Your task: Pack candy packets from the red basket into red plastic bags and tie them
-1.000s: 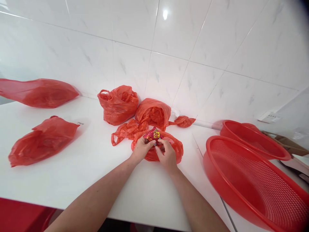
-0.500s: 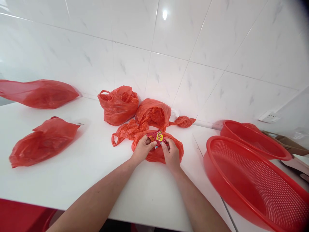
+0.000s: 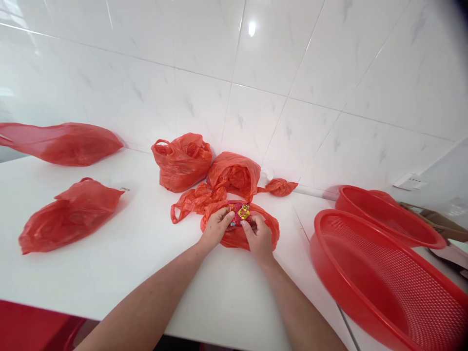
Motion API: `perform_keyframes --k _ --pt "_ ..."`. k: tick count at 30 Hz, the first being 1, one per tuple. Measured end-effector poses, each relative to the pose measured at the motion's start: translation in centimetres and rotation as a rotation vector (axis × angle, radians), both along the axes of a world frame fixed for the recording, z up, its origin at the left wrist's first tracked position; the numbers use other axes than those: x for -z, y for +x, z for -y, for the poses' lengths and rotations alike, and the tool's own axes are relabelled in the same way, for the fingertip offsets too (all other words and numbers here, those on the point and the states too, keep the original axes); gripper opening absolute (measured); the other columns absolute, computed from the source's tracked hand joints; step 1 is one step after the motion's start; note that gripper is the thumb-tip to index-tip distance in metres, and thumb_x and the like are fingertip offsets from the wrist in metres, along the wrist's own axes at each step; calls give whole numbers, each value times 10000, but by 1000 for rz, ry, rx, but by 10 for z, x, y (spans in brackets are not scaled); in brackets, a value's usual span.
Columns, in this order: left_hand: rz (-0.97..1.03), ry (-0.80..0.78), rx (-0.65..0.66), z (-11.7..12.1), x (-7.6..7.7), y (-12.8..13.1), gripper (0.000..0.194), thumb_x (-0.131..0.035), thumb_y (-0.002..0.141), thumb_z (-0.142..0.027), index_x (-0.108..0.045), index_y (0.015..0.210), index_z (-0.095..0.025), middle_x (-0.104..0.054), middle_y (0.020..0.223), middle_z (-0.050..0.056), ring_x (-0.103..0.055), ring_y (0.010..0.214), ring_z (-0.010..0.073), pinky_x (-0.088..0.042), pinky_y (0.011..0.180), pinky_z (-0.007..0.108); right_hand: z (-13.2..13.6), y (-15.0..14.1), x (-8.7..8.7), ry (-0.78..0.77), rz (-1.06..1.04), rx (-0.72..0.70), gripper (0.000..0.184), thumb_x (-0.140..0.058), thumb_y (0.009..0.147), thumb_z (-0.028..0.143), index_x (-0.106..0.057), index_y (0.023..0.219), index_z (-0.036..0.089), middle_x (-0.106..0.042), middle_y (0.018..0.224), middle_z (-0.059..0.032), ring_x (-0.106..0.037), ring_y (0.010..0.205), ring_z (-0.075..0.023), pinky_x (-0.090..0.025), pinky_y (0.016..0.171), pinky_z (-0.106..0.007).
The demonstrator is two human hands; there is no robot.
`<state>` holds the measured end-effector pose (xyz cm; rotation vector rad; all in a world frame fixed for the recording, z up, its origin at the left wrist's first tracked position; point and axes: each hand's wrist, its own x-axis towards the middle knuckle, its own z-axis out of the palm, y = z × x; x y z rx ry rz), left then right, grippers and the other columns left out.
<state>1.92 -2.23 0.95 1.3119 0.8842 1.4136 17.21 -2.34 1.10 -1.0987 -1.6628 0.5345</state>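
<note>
A small dark-red packet (image 3: pixel 238 216) with a yellow diamond emblem is pinched between both of my hands. My left hand (image 3: pixel 218 225) grips its left end with the thumb on the printed face. On the right end, my right hand (image 3: pixel 259 233) closes with its thumb at the lower edge. Directly beneath lies an open red plastic bag (image 3: pixel 272 229), partly hidden by my hands; its contents cannot be made out. Just behind it sit a crumpled red bag with a loop handle (image 3: pixel 197 199) and a fuller red bag (image 3: pixel 234 168).
Against the tiled wall stand another red bag (image 3: pixel 182 163) and a small knotted bag (image 3: pixel 281 187). Two more red bags, one near (image 3: pixel 69 214) and one far (image 3: pixel 73 144), lie at left. Red plastic baskets (image 3: pixel 351 273) fill the right side, beside a cardboard box (image 3: pixel 427 217).
The packet has turned from a tilted position to nearly level, its printed face now showing flatter. Both hands keep their grip, and the view has shifted slightly.
</note>
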Motion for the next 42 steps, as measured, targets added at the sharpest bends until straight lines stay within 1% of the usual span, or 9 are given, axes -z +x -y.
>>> perform_keyframes --k 4,7,13,24,28,31,33,37,42 --pt "27 40 66 -2 3 2 361 -624 798 -365 -572 1122 -215 -671 1062 33 -626 969 193 -504 815 304 1 0 -1 -5 5 10 211 -573 828 413 -540 789 208 -631 736 -20 -591 655 -174 -484 592 -295" --pt "19 98 61 -5 6 4 379 -654 776 -304 -561 1128 -198 -660 1106 55 -616 1018 204 -473 911 354 1 0 -1 -9 1 9 200 -573 828 406 -537 802 211 -636 748 -22 -597 668 -178 -490 607 -298" --pt "21 104 73 -6 9 4 310 -627 794 -279 -559 1085 -196 -668 1058 50 -627 994 203 -483 900 359 0 1 0 -13 -9 -6 202 -566 833 411 -539 804 212 -645 746 -24 -607 676 -182 -494 625 -302" --pt "31 40 92 0 0 4 318 -623 777 -273 -572 1087 -228 -694 961 11 -652 882 185 -526 771 306 0 0 1 -4 11 7 228 -563 827 434 -552 793 209 -639 726 -22 -585 636 -177 -483 590 -302" --pt "6 43 80 -1 0 3 321 -612 784 -282 -585 1100 -230 -684 1003 17 -637 916 194 -522 778 306 0 0 -1 -36 -97 -66 283 -529 850 449 -578 989 207 -672 923 -68 -632 813 -212 -519 710 -332" --pt "-45 64 73 -1 2 2 330 -592 803 -274 -581 1129 -222 -673 1040 32 -624 939 197 -515 777 300 -1 1 -6 -46 -184 -90 350 -473 882 458 -560 1118 214 -650 1066 -82 -613 970 -222 -507 824 -347" --pt "-117 80 53 -1 4 2 320 -581 812 -269 -592 1127 -213 -671 1044 42 -619 948 200 -508 804 311 -1 3 -11 -49 -198 -108 327 -437 899 460 -590 1059 218 -658 1027 -68 -613 953 -214 -502 829 -340" --pt "-237 128 55 1 4 1 323 -567 823 -259 -598 1141 -209 -672 1045 46 -612 982 213 -481 895 365 -3 7 -15 -58 -215 -122 301 -447 893 459 -620 875 213 -663 849 -34 -614 809 -197 -507 738 -317" --pt "-389 157 -13 2 3 1 307 -579 820 -291 -613 1118 -227 -676 988 38 -622 908 208 -496 849 370 -11 9 -11 -67 -291 -136 253 -499 857 430 -634 882 217 -668 835 -31 -617 775 -203 -516 701 -323"
